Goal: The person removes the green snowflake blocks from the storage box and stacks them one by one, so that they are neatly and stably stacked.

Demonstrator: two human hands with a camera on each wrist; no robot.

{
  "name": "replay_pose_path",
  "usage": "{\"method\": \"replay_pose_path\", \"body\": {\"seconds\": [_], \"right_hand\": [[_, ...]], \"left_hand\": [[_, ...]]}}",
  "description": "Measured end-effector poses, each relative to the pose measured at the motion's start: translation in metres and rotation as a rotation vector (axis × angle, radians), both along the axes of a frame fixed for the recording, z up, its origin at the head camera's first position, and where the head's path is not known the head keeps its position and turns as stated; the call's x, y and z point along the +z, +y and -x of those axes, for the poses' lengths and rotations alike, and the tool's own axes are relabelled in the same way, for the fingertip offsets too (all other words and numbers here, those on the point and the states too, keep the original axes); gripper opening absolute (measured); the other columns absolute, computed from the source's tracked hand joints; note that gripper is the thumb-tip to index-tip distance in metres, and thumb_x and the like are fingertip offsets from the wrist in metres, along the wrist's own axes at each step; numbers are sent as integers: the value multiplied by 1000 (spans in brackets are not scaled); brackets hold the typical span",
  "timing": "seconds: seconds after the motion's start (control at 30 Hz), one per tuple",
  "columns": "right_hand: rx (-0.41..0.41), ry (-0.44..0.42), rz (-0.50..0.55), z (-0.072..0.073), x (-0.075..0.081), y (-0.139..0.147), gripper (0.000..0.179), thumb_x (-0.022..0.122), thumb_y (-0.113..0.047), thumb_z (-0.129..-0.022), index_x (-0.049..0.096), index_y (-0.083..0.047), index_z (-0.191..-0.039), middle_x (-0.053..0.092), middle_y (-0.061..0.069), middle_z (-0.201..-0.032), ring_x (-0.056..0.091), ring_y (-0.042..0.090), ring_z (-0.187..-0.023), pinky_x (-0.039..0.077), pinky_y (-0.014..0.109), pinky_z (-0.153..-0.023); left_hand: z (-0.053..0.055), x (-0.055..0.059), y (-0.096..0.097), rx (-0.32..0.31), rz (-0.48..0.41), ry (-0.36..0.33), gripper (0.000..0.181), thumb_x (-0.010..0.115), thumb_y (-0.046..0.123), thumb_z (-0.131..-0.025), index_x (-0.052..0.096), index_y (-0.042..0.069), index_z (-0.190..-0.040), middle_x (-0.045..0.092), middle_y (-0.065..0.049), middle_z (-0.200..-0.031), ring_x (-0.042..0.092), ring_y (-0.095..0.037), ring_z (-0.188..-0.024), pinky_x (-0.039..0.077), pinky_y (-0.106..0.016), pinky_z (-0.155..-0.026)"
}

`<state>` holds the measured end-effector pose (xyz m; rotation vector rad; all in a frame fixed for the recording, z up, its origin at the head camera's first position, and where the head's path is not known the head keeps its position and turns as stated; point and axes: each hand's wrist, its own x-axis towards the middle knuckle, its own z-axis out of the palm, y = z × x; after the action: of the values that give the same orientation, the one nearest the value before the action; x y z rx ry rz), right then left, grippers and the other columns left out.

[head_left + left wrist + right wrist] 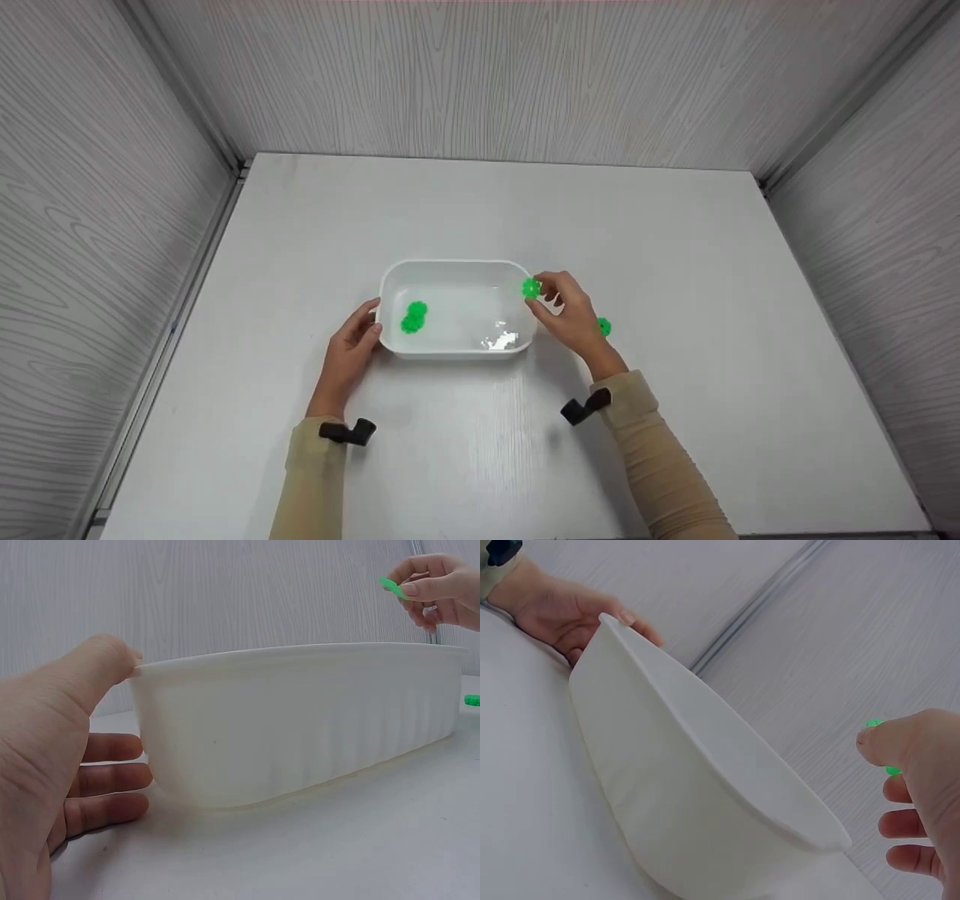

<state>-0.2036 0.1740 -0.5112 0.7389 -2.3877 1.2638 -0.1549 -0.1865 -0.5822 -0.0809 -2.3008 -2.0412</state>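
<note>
Two tan sleeves (310, 480): nearest you, each with a black wrist camera (349, 433); mind the right one if you swing that arm over the tub's near wall.
Near table (450, 450): bare white surface between your forearms, with room to draw either elbow back.
Left hand (347, 360): grasping the left end of the white tub (450, 355), thumb at the rim, other fingers against the outer wall.
Right hand (571, 319): pinching the held green piece (531, 288) between thumb and finger, just above the tub's right rim.
Step in hand: you seem to be bringing that piece in over the rim.
Next move: probably calls for a little more travel leftward, past the edge, then a loosened pinch; too early and it could catch the rim or drop outside.
Tub floor: two green pieces (414, 318) lie together towards the left end, leaving the middle and right free.
Loose green piece (604, 326): on the table to the right, partly hidden by your right wrist.
Far table (495, 210): broad room beyond the tub before the back panel (487, 82).
</note>
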Motion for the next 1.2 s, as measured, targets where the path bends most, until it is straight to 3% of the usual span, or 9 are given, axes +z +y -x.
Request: {"method": "replay_pose_path", "body": {"seconds": [0.3, 0.6, 0.9, 1.2], "right_hand": [[-82, -34, -1, -10, -10, 23, 32, 69, -11, -84, 58, -1, -113, 55, 14, -89, 53, 25, -77, 46, 43, -63], [-153, -31, -8, -20, -22, 54, 31, 69, -11, -84, 58, -1, -111, 54, 9, -86, 52, 21, -75, 46, 40, -61], [-228, -87, 7, -26, -29, 88, 32, 70, -9, -83, 58, -2, -112, 54, 12, -87, 52, 22, -76, 44, 37, -62], [-319, -172, -42, -32, -34, 108, 33, 70, -12, -84, 58, -1, -113, 54, 14, -90, 52, 22, -78, 44, 34, -65]], "left_hand": [[-2, 0, -1, 1, 3, 14, 44, 57, 35, -93, 48, 30, -135, 57, -9, -124, 55, -23, -108, 47, -26, -83], [-2, -1, -1, -9, -17, 0, 44, 57, 31, -93, 48, 28, -136, 56, -10, -124, 54, -25, -109, 47, -25, -83], [-11, 28, 4, -35, -29, -6, 45, 55, 19, -95, 46, 13, -138, 54, -19, -125, 53, -35, -107, 47, -27, -80], [-11, 29, 5, -38, -16, -2, 46, 54, 19, -96, 43, 10, -139, 52, -23, -126, 52, -39, -108, 47, -23, -80]]}}
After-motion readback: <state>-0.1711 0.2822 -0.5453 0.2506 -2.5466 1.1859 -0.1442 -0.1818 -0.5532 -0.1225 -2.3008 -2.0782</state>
